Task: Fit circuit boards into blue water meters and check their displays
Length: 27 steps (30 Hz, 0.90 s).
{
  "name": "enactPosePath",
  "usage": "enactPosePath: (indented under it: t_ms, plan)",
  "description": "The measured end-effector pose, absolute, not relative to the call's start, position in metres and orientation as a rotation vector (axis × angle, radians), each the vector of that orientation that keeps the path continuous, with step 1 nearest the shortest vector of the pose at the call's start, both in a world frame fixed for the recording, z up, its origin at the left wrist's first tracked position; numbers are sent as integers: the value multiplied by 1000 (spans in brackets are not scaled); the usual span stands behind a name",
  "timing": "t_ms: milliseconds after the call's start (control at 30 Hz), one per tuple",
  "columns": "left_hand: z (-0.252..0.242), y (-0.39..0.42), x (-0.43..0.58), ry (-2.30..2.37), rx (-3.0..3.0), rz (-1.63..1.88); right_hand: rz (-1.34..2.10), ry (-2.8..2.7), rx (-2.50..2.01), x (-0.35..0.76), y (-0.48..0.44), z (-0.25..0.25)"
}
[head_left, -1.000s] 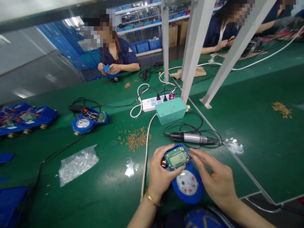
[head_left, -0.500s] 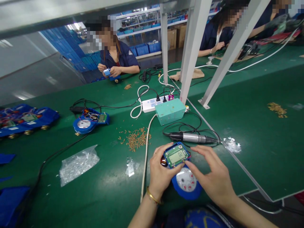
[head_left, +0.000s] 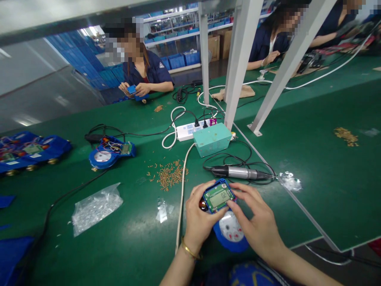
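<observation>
A blue water meter (head_left: 231, 228) with a round white dial lies at the bench's near edge. Its upper housing holds a green circuit board with a small display (head_left: 219, 197). Round the left side of this housing wraps my left hand (head_left: 199, 214), thumb along its lower edge. My right hand (head_left: 257, 218) closes on the other side, thumb at the board's lower right corner and fingers at the upper right edge. Just beyond the housing lies a silver and black electric screwdriver (head_left: 242, 172). Part of the meter's body is hidden by my hands.
Loose brass screws (head_left: 169, 175) lie left of a white cable. A teal box (head_left: 212, 139) and a power strip (head_left: 186, 132) stand ahead, near metal posts (head_left: 244, 63). Another open meter (head_left: 104, 156) and a plastic bag (head_left: 97, 208) are leftward. A co-worker (head_left: 145, 71) sits opposite.
My right hand has moved left, its fingers closing from spread apart onto the housing's right side. The left hand keeps its hold, and the view has shifted slightly.
</observation>
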<state>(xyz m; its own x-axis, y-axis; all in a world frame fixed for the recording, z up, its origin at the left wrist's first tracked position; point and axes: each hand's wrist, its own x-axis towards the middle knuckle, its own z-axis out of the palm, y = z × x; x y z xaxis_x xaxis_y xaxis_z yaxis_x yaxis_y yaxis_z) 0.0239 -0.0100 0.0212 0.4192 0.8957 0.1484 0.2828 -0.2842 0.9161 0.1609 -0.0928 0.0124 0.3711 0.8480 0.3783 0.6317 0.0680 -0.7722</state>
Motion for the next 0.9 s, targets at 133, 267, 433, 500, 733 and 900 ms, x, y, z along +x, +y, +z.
enactPosePath:
  t_ms: [133, 267, 433, 500, 733, 900]
  plan:
    - [18, -11, 21, 1018, 1781, 858, 513, -1190, -1623, 159, -90, 12]
    - [14, -9, 19, 1004, 1748, 840, 679, -1120, -1581, 164, -85, 16]
    - [18, -2, 17, 964, 1677, 769, 701, -1166, -1584, 178, -75, 22]
    - [21, 1, 16, 919, 1675, 742, 698, -1169, -1585, 182, -71, 23]
    - [23, -3, 20, 920, 1748, 750, 766, -1076, -1575, 188, -70, 20]
    - [28, -11, 29, 1077, 1844, 707, 849, -1030, -1526, 192, -68, 20]
